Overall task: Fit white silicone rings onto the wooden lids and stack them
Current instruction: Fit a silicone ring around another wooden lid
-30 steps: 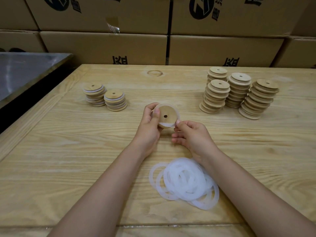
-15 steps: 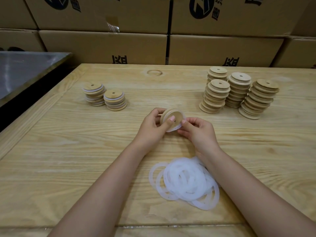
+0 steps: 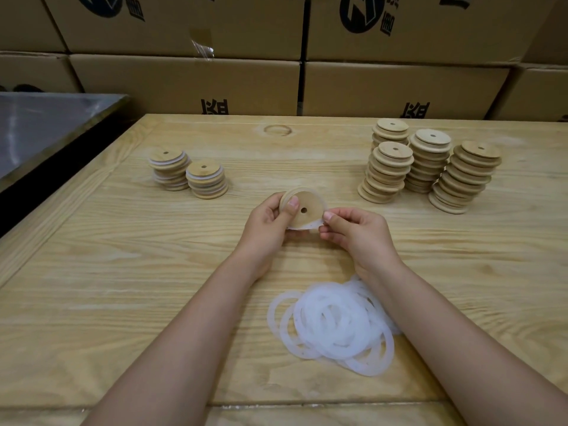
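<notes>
My left hand (image 3: 270,222) grips a round wooden lid (image 3: 305,212) with a small centre hole, thumb on its face, above the table's middle. A white silicone ring (image 3: 313,225) sits around the lid's lower edge, and my right hand (image 3: 353,232) pinches that ring at the lid's right side. A heap of loose white silicone rings (image 3: 332,324) lies on the table between my forearms. Two short stacks of lids with white rings (image 3: 189,173) stand at the left. Several taller stacks of plain wooden lids (image 3: 430,167) stand at the right.
The wooden table (image 3: 123,272) has a raised border along its left side and front. A grey metal surface (image 3: 40,127) lies beyond its left edge. Cardboard boxes (image 3: 276,81) form a wall behind the table.
The lid has turned in my hands, its face with the hole now towards me again. My right hand's fingers have shifted along the ring at the lid's lower right edge.
</notes>
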